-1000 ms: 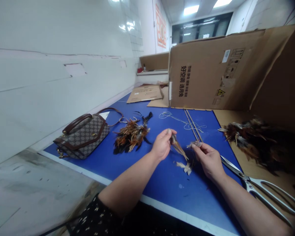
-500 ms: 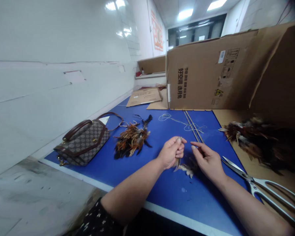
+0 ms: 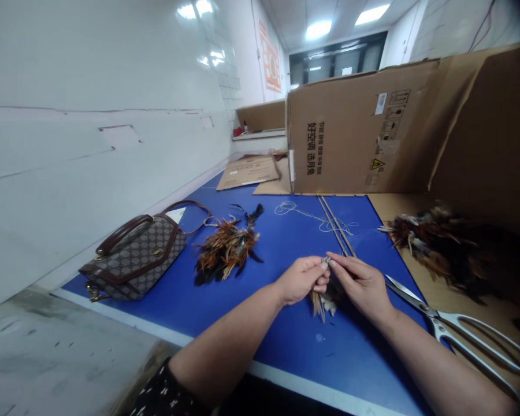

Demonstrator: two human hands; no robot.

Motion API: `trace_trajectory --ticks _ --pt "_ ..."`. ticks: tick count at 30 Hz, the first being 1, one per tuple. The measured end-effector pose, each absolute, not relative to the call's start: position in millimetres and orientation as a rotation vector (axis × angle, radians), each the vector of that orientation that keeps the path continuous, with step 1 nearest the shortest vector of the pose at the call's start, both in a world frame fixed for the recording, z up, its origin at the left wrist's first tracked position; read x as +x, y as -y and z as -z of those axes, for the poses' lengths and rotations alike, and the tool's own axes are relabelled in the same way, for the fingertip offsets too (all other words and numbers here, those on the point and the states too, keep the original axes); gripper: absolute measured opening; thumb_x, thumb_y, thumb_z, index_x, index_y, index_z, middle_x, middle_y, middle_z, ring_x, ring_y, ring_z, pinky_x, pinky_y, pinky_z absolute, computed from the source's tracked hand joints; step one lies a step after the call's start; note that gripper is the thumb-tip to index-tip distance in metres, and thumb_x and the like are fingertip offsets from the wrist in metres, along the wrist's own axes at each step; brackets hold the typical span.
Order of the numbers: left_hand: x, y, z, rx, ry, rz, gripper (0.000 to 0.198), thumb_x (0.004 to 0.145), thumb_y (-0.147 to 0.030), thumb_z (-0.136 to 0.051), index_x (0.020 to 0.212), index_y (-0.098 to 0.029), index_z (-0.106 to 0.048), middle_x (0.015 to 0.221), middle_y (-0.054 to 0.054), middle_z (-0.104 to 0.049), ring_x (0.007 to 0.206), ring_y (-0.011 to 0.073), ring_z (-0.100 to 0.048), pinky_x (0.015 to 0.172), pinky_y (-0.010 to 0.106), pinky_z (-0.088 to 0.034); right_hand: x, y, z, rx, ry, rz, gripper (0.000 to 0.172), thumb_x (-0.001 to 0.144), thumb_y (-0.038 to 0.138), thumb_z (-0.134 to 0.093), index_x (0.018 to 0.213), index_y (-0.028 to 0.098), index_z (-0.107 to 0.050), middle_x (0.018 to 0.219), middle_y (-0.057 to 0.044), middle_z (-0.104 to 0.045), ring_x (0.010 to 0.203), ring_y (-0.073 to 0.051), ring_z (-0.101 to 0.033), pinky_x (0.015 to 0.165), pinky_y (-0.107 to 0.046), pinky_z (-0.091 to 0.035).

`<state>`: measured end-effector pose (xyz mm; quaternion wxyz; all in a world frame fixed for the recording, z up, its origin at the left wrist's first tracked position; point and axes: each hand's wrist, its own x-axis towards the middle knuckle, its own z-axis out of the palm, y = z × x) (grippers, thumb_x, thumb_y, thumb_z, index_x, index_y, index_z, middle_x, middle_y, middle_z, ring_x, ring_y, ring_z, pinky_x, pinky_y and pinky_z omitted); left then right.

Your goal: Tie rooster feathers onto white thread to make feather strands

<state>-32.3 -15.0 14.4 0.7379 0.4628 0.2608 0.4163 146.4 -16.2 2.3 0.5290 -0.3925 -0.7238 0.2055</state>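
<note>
My left hand (image 3: pixel 302 279) is closed in a pinch on the quill ends of a small bunch of feathers (image 3: pixel 323 301), which hangs down from it over the blue table (image 3: pixel 268 323). My right hand (image 3: pixel 360 284) meets it from the right, its thumb and forefinger pinched on the same quill tips. Both hands sit near the table's front middle. A loose pile of orange and black feathers (image 3: pixel 225 247) lies to the left of my hands.
A checked brown handbag (image 3: pixel 132 257) stands at the left. Large metal scissors (image 3: pixel 455 330) lie right of my right hand. Two thin sticks (image 3: pixel 331 222) and a white string (image 3: pixel 301 212) lie behind. A bigger dark feather heap (image 3: pixel 442 248) rests on cardboard, with a tall cardboard box (image 3: pixel 355 136) behind.
My left hand has turned the feathers from pointing right to hanging down. My right hand has let go of its fluffy bit and come left to pinch the quill tips.
</note>
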Motion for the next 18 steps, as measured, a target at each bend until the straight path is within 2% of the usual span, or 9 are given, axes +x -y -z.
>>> trace_trajectory --ticks 4,10,15,18 --pt "-37 12 -9 1.133 -0.611 -0.886 0.042 0.087 -0.053 -0.072 0.084 -0.014 -0.056 0.069 -0.002 -0.049 0.057 0.0073 -0.046 0.057 0.023 -0.036 147 17 -4 -0.933 1.755 -0.452 0.034 0.097 0.032 -0.066 0.129 0.022 -0.074 0.1 -0.009 -0.078 0.081 -0.019 -0.073 0.074 -0.031 -0.058" --pt "-43 13 -13 1.243 -0.716 -0.827 0.046 0.086 -0.059 -0.068 0.08 -0.016 -0.055 0.061 -0.003 -0.051 0.055 0.0115 -0.056 0.06 0.025 -0.046 149 16 -2 -0.861 1.814 -0.481 0.029 0.1 0.027 -0.061 0.123 0.023 -0.077 0.094 -0.008 -0.077 0.079 -0.018 -0.071 0.073 -0.03 -0.057" --pt "-44 14 -15 1.264 -0.733 -0.825 0.047 0.087 -0.06 -0.067 0.079 -0.016 -0.053 0.06 -0.004 -0.049 0.055 0.0117 -0.057 0.059 0.025 -0.046 151 16 -4 -0.83 1.843 -0.492 0.032 0.099 0.025 -0.061 0.129 0.024 -0.074 0.093 -0.007 -0.075 0.081 -0.017 -0.07 0.075 -0.029 -0.056" --pt "-42 13 -13 1.225 -0.703 -0.845 0.047 0.086 -0.059 -0.069 0.079 -0.017 -0.05 0.064 -0.005 -0.046 0.054 0.0083 -0.049 0.056 0.023 -0.041 154 14 -5 -0.809 1.886 -0.467 0.035 0.1 0.025 -0.06 0.133 0.024 -0.071 0.084 -0.005 -0.071 0.073 -0.016 -0.066 0.07 -0.029 -0.054"
